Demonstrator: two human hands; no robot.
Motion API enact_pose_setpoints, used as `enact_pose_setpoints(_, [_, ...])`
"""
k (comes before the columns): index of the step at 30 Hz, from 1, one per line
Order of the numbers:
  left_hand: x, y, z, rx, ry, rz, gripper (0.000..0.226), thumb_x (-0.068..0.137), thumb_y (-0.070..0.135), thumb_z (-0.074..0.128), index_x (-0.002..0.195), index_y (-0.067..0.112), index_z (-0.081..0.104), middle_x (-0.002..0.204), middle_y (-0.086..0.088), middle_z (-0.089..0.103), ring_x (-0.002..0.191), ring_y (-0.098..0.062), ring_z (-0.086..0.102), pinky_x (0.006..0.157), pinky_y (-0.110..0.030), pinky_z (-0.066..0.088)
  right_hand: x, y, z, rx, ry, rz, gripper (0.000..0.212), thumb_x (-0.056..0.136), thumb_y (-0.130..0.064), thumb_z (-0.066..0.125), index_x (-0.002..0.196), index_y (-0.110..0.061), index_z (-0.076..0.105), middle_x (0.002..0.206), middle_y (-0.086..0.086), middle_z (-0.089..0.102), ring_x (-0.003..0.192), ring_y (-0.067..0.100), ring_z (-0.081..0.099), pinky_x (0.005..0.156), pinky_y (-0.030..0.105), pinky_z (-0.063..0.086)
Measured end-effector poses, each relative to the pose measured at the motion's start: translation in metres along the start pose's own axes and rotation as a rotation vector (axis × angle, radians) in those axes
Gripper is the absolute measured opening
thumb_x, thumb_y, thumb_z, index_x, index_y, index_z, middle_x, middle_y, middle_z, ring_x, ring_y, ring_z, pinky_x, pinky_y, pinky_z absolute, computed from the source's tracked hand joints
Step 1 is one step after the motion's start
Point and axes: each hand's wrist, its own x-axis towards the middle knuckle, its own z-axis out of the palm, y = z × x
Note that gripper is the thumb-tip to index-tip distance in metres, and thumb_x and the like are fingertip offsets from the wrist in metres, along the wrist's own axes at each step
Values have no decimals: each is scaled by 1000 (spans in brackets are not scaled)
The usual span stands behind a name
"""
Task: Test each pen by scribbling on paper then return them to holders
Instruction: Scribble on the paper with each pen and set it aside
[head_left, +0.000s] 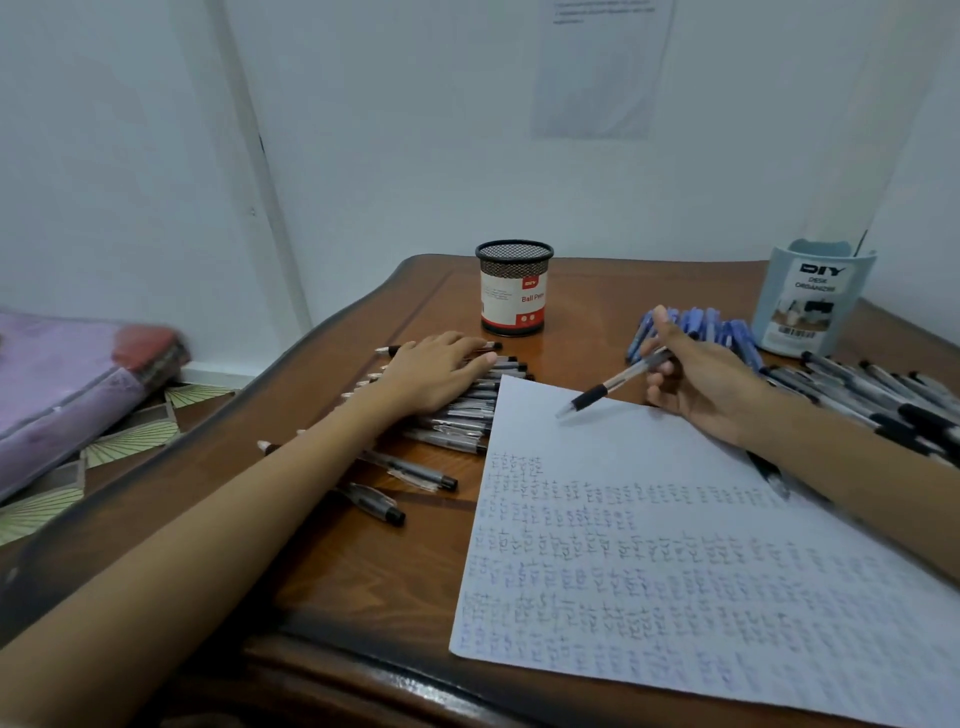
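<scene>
The right hand (696, 384) held a pen (613, 387) with a clear barrel and a black grip, its fingers and thumb curled round the upper barrel. The pen slanted down to the left, with its tip over the blank top part of the paper (675, 545); whether the tip touched the sheet could not be told. The paper lay on the wooden table (363, 561), and rows of small blue scribbles filled its lower part. The left hand (436, 371) lay palm down on a pile of black pens (462, 421) just left of the paper's top corner, fingers nearly straight and spread over the barrels, gripping none. Two loose pens (410, 473) lay nearer the table's front edge, beside the left forearm. Behind the pile stood a black mesh holder (514, 288) with a red and white label, upright. At the far right stood a pale blue organizer (810, 296) with a printed sleeve, and a thin dark rod stuck up from it. A heap of blue pens (696, 322) lay between the right hand and the organizer, and a second heap of black pens (883, 400) lay along the right edge of the table. A printed sheet (597, 67) hung on the white wall. Off the table to the left lay a purple bundle (62, 384).
</scene>
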Motion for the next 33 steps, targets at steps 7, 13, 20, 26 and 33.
enact_pose_setpoints(7, [0,4,1,-59,-18,12,51,98,48,26,141,24,39,135,-8,43,126,-26,39,108,-43,30,2,3,-2,-13,-134,-2,19,83,-5,62,72,-13,48,60,1,50,44,3,53,45,16,49])
enact_pose_setpoints(13, [-6,2,-1,-78,-23,48,52,98,48,23,141,24,38,137,-6,43,127,-23,39,108,-42,29,-2,1,2,-12,-38,-38,22,92,-21,56,74,-9,53,50,0,60,40,5,56,40,17,48])
enact_pose_setpoints(20, [-16,7,-8,-240,-101,150,72,82,71,22,138,30,41,143,1,42,130,-15,37,111,-42,25,-1,0,-1,-114,70,-156,22,86,-40,56,95,-22,47,47,-4,46,34,5,37,30,12,31])
enact_pose_setpoints(26, [-27,24,-22,-542,-177,139,102,64,90,22,145,28,33,151,8,31,135,-7,29,112,-33,18,6,3,-2,-66,40,-106,24,97,-34,44,115,-20,35,64,4,41,30,3,36,32,12,30])
enact_pose_setpoints(33, [-27,27,-24,-564,-209,99,95,69,86,24,144,28,31,152,7,29,137,-12,28,113,-39,17,9,4,-5,-99,25,-41,70,89,-2,59,146,-11,19,73,8,57,41,7,54,41,20,48])
